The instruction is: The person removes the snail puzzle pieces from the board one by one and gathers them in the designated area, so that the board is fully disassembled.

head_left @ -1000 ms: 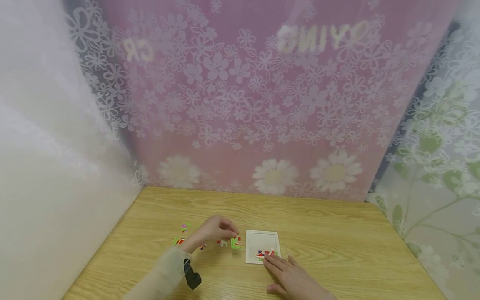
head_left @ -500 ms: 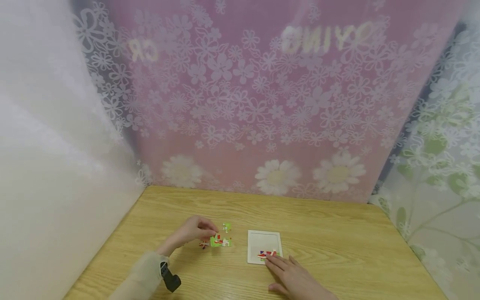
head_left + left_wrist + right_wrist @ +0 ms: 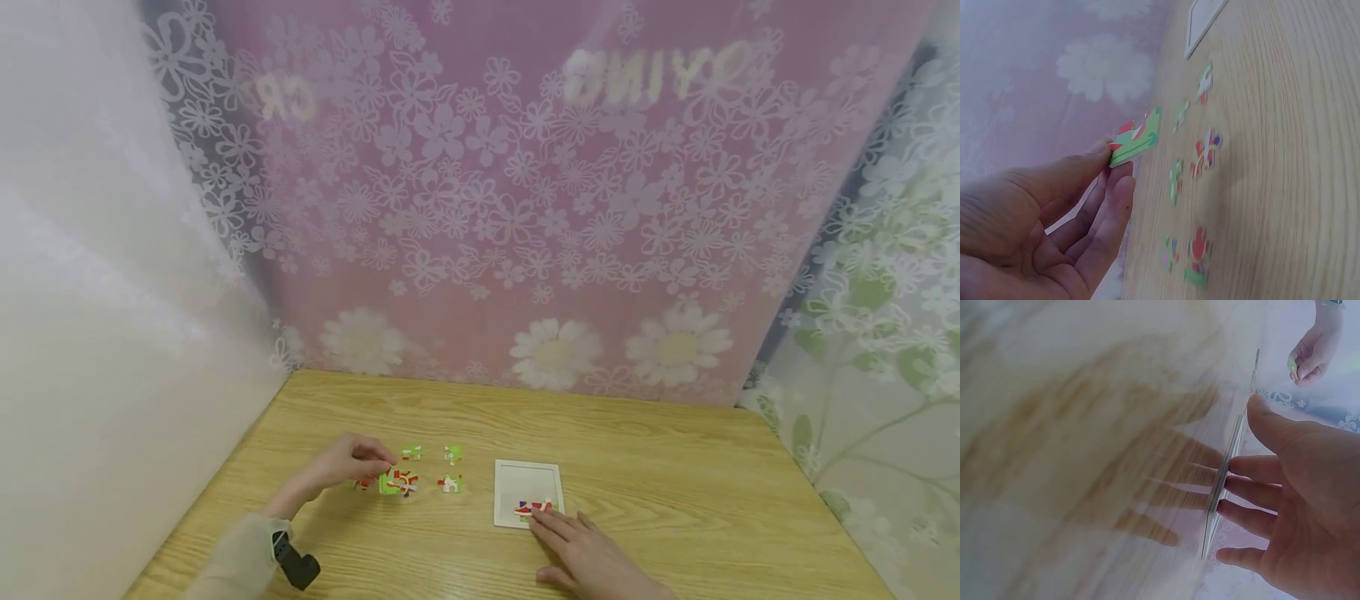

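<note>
My left hand (image 3: 330, 471) pinches a green jigsaw puzzle piece (image 3: 1136, 142) with red and white on it, between thumb and fingertips. It holds the piece above the table, over loose puzzle pieces (image 3: 1205, 153). On the right, my right hand (image 3: 588, 550) lies with nearly straight fingers on the near edge of a white puzzle frame (image 3: 527, 479). The fingertips touch joined red and white pieces (image 3: 527, 507) along the frame's near side and partly cover them. In the right wrist view the frame (image 3: 1222, 478) appears edge-on by the fingertips.
Between the left hand and the frame lie more loose pieces, such as a green one (image 3: 452, 453) and a white one (image 3: 450, 483). All rest on a wooden table (image 3: 637, 450). A pale wall (image 3: 135, 333) bounds the left, and a flowered pink curtain (image 3: 480, 208) the back.
The left hand has moved left with the pinched green piece, away from the frame, uncovering loose pieces on the table. The right hand has stayed at the frame.
</note>
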A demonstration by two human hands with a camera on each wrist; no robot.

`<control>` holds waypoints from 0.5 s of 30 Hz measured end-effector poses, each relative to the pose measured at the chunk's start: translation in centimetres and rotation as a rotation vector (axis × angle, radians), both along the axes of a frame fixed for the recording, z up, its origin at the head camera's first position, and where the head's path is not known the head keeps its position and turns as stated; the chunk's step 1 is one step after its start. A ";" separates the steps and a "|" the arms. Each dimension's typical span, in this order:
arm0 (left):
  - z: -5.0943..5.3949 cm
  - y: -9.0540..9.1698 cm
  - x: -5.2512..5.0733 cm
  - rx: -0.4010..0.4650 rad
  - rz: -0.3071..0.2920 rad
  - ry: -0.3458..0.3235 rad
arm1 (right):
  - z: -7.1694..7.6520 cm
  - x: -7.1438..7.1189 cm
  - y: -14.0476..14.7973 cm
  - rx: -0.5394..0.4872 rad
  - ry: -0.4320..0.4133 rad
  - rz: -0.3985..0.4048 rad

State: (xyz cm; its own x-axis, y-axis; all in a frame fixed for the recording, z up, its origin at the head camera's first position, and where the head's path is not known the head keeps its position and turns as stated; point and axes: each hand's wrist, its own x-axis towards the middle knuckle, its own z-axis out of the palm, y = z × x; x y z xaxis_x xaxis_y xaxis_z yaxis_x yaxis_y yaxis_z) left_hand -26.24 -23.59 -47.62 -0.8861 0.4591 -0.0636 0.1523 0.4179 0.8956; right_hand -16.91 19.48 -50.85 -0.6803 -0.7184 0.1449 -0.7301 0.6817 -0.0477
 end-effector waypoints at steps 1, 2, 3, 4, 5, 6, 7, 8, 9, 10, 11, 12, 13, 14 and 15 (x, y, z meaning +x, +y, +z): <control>0.1 -0.4 0.1 0.000 0.004 -0.002 | 0.0 0.0 0.0 0.001 -0.003 -0.001; 0.2 -0.8 0.2 0.008 0.003 -0.003 | 0.0 0.0 0.0 0.002 -0.006 -0.003; 0.2 -1.3 0.3 0.015 0.006 -0.008 | 0.0 0.0 0.0 0.003 -0.011 -0.006; 0.3 -1.7 0.4 0.023 0.007 -0.013 | 0.0 0.0 0.0 0.004 -0.023 -0.010; 0.3 -2.1 0.6 0.031 0.007 -0.019 | 0.0 0.0 0.0 0.004 -0.037 -0.014; 0.3 -2.4 0.7 0.035 0.007 -0.022 | 0.0 0.0 0.0 0.006 -0.053 -0.018; 0.3 -2.8 0.8 0.037 0.009 -0.025 | 0.1 0.0 0.0 0.008 -0.071 -0.024; 0.3 -3.1 0.9 0.035 0.011 -0.028 | 0.1 0.0 0.0 0.009 -0.089 -0.030; 0.3 -3.4 1.1 0.030 0.016 -0.033 | 0.1 -0.1 -0.1 0.009 -0.102 -0.032; 0.3 -3.6 1.2 0.025 0.018 -0.032 | 0.2 -0.1 -0.1 0.009 -0.113 -0.034; 0.4 -3.8 1.3 0.019 0.017 -0.029 | 0.2 -0.1 -0.1 0.009 -0.121 -0.036; 0.4 -3.9 1.4 0.009 0.020 -0.027 | 0.2 -0.1 -0.1 0.008 -0.123 -0.037; 0.4 -4.0 1.6 0.002 0.017 -0.025 | 0.2 -0.1 -0.1 0.006 -0.125 -0.038; 0.4 -4.1 1.7 -0.008 0.012 -0.021 | 0.2 -0.1 -0.1 0.004 -0.123 -0.036; 0.4 -4.1 1.9 -0.015 0.004 -0.019 | 0.2 -0.2 -0.1 0.002 -0.123 -0.036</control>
